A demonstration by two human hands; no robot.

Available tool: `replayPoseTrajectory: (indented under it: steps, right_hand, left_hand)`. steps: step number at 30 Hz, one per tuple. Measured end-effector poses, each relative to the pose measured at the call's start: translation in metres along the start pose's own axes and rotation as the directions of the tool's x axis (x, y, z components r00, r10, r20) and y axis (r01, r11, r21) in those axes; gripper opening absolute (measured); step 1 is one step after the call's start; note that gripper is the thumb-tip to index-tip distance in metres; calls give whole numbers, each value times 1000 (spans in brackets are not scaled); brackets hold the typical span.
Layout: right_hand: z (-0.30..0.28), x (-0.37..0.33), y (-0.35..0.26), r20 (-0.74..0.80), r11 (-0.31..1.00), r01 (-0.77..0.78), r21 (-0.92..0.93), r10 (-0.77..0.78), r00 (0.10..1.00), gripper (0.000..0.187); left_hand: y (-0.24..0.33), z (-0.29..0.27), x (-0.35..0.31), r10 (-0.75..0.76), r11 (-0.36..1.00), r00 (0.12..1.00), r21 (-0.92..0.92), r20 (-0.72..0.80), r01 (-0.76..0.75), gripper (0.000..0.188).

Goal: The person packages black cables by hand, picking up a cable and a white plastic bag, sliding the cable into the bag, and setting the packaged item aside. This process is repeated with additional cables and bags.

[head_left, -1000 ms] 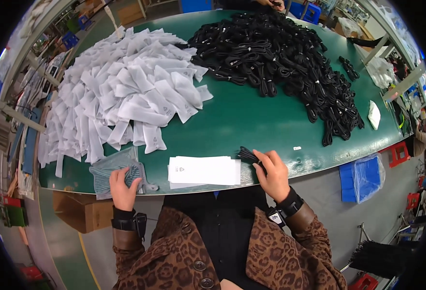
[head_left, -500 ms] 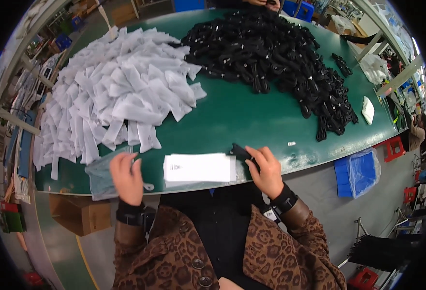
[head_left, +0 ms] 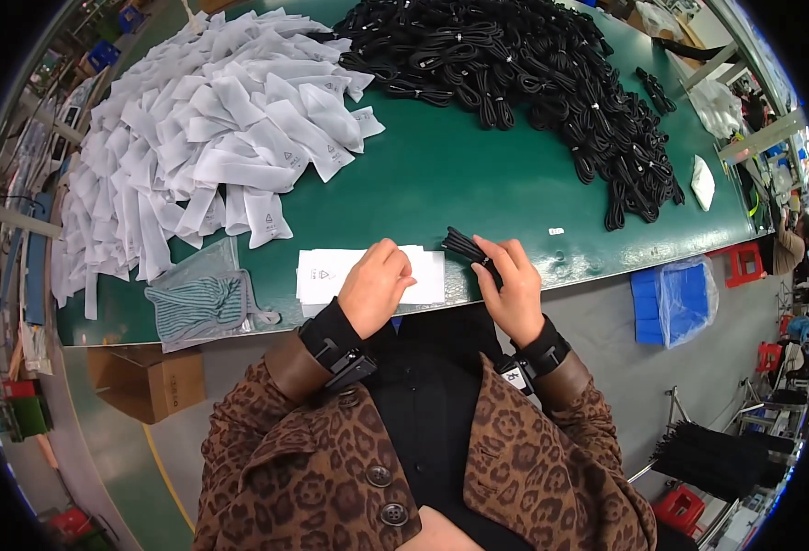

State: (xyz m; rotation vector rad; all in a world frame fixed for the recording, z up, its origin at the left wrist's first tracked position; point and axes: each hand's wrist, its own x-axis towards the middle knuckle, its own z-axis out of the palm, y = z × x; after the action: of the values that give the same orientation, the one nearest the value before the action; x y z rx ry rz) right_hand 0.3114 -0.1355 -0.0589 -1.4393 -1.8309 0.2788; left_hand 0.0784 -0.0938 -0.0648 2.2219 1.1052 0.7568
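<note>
A small stack of flat white pouches point(head_left: 427, 271) lies at the table's near edge. Over it is my left hand point(head_left: 377, 286), with fingers curled and the thumb against them. The fingertips touch or hover just above the top pouch; what they pinch, if anything, is hidden. Just right of the stack, my right hand point(head_left: 514, 286) grips a coiled black cable point(head_left: 463, 244) between thumb and fingers. The bundle's far end points up and left, by the stack's right corner.
A large heap of white pouches point(head_left: 211, 138) covers the table's left, and a pile of bundled black cables point(head_left: 514, 73) the far right. A striped cloth item in clear plastic point(head_left: 200, 308) lies near left. A cardboard box point(head_left: 147, 381) and blue bin point(head_left: 661, 308) stand below.
My left hand has moved right, from above the striped cloth item to the white stack, and its fingers have closed. My right hand still holds the cable. The view has tilted slightly downward.
</note>
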Motion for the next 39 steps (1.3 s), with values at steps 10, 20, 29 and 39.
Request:
replayPoseTrajectory:
  steps: [10, 20, 29, 39]
  right_hand:
    - [5, 3, -15, 69, 993, 105, 54, -108, 992, 42]
    - [0, 7, -16, 167, 959, 280, -40, -270, 948, 45]
    - [5, 20, -3, 492, 875, -350, 334, 155, 857, 42]
    - [-3, 54, -20, 152, 922, 209, 327, -270, 951, 30]
  left_hand:
    - [-5, -3, -3, -139, 980, 989, -150, -47, 130, 10]
    - [1, -6, -1, -173, 957, 975, -260, -141, 132, 8]
    - [10, -15, 12, 282, 956, 955, -62, -95, -288, 13]
    - [6, -38, 39, 160, 971, 979, -158, -123, -178, 11]
